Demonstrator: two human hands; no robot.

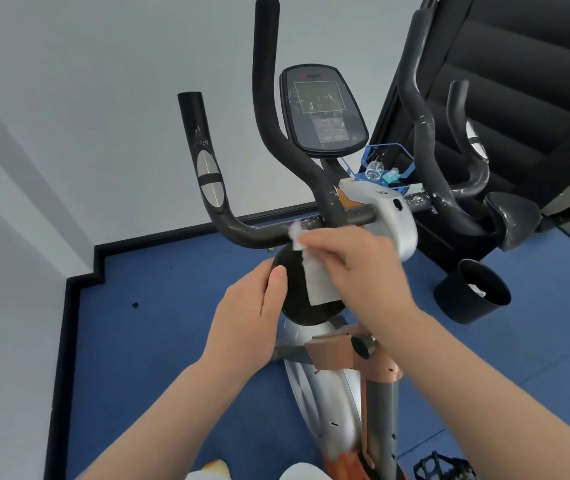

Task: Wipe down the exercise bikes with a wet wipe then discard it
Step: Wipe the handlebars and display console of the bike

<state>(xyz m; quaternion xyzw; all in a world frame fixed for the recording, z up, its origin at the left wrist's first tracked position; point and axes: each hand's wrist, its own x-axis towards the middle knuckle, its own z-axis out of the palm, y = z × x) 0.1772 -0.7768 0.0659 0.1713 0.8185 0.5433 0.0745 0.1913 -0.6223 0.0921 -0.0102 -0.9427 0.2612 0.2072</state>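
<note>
A silver and orange exercise bike (405, 230) stands in front of me with black handlebars (242, 233) and a console (321, 112). My right hand (356, 261) is shut on a white wet wipe (314, 282), which hangs over a round black pad (297, 299) just below the handlebar. My left hand (245, 313) grips the left edge of that pad, thumb on top. Part of the wipe pokes up by the handlebar.
A black bin (463, 299) with white waste inside stands on the blue floor at the right. A blue rack (387, 168) holds a clear bottle and a teal pack behind the bike. A second bike's handlebars (425, 133) and a black treadmill rise at right. White walls close off the left.
</note>
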